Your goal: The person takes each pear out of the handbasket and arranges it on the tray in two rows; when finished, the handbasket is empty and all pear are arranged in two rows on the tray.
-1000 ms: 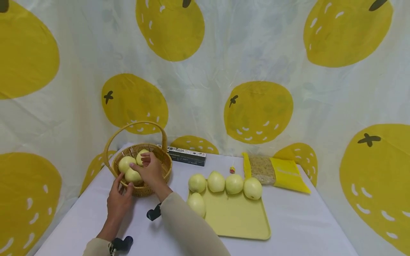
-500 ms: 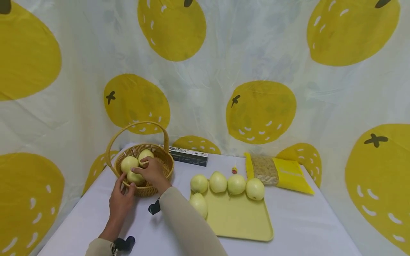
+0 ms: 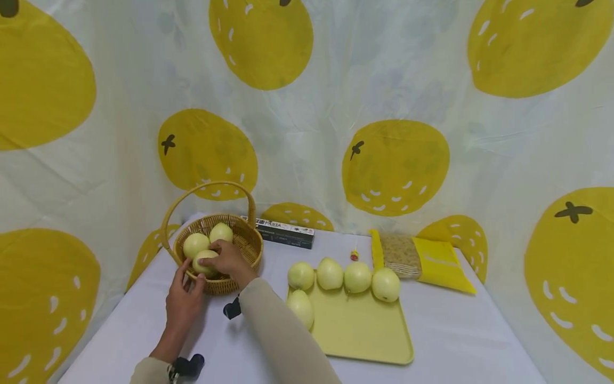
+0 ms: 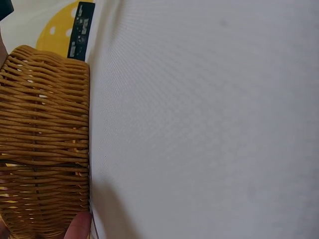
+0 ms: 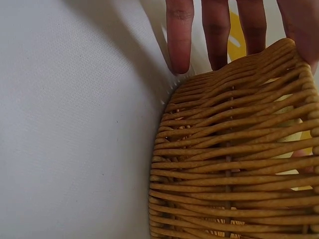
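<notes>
A round wicker basket [image 3: 216, 286] with a tall arched handle holds three pale yellow-green pears, one at the left [image 3: 196, 245], one at the back [image 3: 221, 233] and one in front [image 3: 205, 262]. My right hand [image 3: 233, 262] reaches in over the near right rim and grips the front pear between thumb and fingers. Straight fingers of my left hand [image 3: 184, 298] rest against the basket's near left wall, one reaching up to the rim. In the right wrist view, these fingers [image 5: 217, 30] lie along the wicker; the left wrist view shows a fingertip [image 4: 79, 226] at the basket's lower edge.
Right of the basket lies a yellow tray [image 3: 360, 330], with several pears [image 3: 357, 277] along its back and left edges. Behind are a dark pasta box [image 3: 285, 233], a small lollipop [image 3: 354, 255] and a yellow bag [image 3: 424, 261]. A fruit-print curtain surrounds the white table.
My right fingers have come down and closed around the front pear, where they were loosely raised near the back one. My left hand stays at the basket. The whole view has shifted slightly.
</notes>
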### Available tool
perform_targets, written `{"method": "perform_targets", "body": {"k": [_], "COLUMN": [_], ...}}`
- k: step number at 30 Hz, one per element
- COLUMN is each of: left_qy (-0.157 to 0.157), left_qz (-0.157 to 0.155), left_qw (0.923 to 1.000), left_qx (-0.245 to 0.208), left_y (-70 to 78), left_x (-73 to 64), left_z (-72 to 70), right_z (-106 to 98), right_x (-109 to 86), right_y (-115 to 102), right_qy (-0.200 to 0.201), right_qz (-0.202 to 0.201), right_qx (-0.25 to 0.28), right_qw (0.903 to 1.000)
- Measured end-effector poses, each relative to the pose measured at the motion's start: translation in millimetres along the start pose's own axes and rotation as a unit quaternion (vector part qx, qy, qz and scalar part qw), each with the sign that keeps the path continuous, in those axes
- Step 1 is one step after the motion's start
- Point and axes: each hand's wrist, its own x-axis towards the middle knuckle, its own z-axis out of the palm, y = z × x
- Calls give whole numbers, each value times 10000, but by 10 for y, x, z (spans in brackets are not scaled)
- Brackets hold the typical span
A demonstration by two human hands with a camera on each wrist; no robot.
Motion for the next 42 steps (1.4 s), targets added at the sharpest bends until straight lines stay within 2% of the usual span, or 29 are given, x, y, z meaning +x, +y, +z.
{"method": "perform_targets", "body": {"k": [7,15,20,26,42], "left_qy": [-64,-66,-45,-75,-97], "left_qz": [-52,-36,-1,-6,-46], "left_qw": [9999,10000,10000,10000,9999], "left_qx": [64,37,-11,13,69], "left_y": [23,53,66,43,26], "left_x": [-2,-7,-9,-1,3], "left_z": [-6,-26,-34,-24,-10], "right_z": [9,-8,-33,-38,-18], "right_x": [20,64,25,-11,-86], "right_y": [2,24,1,0,41], "right_qy": [139,611,935,1181,1515], "right_qz": [18,-470,-810,-969,-1592], "right_qx": [142,232,401,710,1231], "right_qw": [9998,9968,9915,9857,9678]}}
